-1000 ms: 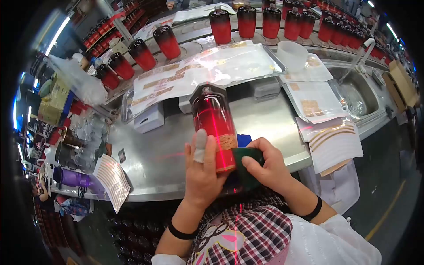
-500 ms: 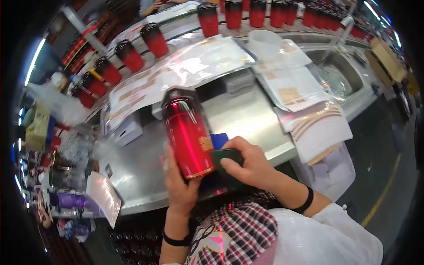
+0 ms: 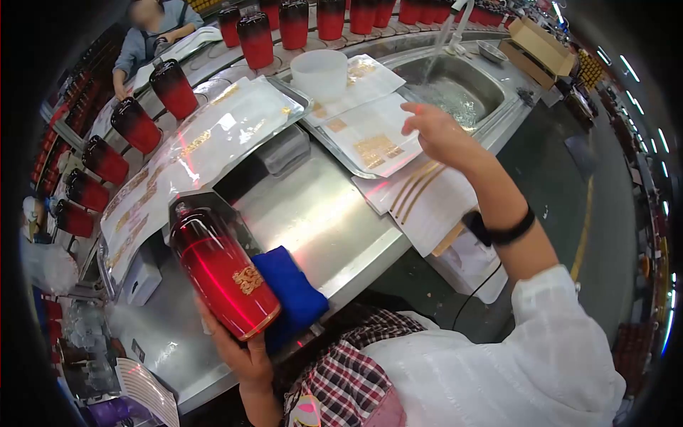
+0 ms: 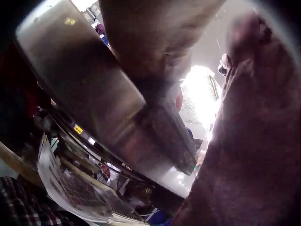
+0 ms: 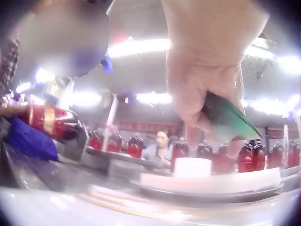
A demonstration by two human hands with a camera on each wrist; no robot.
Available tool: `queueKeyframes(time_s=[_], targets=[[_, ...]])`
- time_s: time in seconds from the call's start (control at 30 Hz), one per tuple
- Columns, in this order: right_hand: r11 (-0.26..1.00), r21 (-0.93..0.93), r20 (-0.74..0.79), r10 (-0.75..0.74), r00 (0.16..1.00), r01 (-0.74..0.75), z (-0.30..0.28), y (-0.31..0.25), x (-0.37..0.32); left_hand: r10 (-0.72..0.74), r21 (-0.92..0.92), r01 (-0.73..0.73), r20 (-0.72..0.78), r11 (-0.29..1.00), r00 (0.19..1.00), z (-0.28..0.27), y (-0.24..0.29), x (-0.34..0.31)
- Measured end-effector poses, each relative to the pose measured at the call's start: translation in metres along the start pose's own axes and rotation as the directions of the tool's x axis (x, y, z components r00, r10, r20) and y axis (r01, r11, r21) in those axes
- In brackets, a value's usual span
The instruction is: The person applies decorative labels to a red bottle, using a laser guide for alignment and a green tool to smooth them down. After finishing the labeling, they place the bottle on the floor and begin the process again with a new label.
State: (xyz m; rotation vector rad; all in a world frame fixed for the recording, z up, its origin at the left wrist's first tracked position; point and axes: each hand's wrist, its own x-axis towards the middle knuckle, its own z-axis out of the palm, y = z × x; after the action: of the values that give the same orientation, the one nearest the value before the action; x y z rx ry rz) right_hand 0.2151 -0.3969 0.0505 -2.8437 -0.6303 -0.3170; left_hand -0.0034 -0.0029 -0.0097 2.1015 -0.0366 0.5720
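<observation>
A glossy red bottle with a dark top [image 3: 220, 274] lies tilted on a dark holder in the head view, a gold emblem [image 3: 247, 280] near its base. My left hand [image 3: 242, 356] grips its lower end from beneath, the fingers mostly hidden behind it. A folded blue cloth [image 3: 290, 288] lies beside the bottle. My right hand [image 3: 437, 132] is raised over the sheets with gold stickers [image 3: 377, 149]. In the right wrist view that hand [image 5: 204, 89] holds a thin green scraper [image 5: 230, 117] between thumb and fingers.
A sink with running water [image 3: 455, 92] is at the upper right, a white translucent tub [image 3: 319, 73] left of it. Red and black bottles [image 3: 174, 89] stand along the far conveyor. More sticker sheets [image 3: 206, 139] cover a tray. A person [image 3: 153, 32] is across the line.
My right hand has left the bottle and moved right and away over the sticker sheets with the green scraper. The head view has swung to the right; my left hand stays at the bottle.
</observation>
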Motion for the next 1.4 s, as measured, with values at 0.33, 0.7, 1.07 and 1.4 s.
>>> queueKeyframes(time_s=[0.33, 0.7, 1.07, 1.4], targets=[[0.963, -0.270, 0.514, 0.155, 0.844, -0.012, 0.035, 0.019, 0.039, -0.081, -0.045, 0.080, -0.008, 0.996, 0.997, 0.003, -0.008, -0.004], [0.880, -0.425, 0.129, 0.290, 0.948, -0.211, 0.045, 0.139, 0.063, -0.096, -0.044, 0.095, -0.015, 0.994, 0.995, 0.004, -0.010, -0.008], [0.880, -0.350, 0.047, 0.360, 0.932, -0.322, 0.052, 0.160, 0.071, -0.125, -0.086, 0.124, -0.009, 0.989, 0.992, 0.008, -0.006, -0.008], [0.982, -0.110, -0.022, 0.149, 0.989, -0.151, 0.006, 0.115, 0.073, 0.069, 0.024, -0.068, -0.012, 0.997, 0.998, -0.002, 0.023, -0.003]])
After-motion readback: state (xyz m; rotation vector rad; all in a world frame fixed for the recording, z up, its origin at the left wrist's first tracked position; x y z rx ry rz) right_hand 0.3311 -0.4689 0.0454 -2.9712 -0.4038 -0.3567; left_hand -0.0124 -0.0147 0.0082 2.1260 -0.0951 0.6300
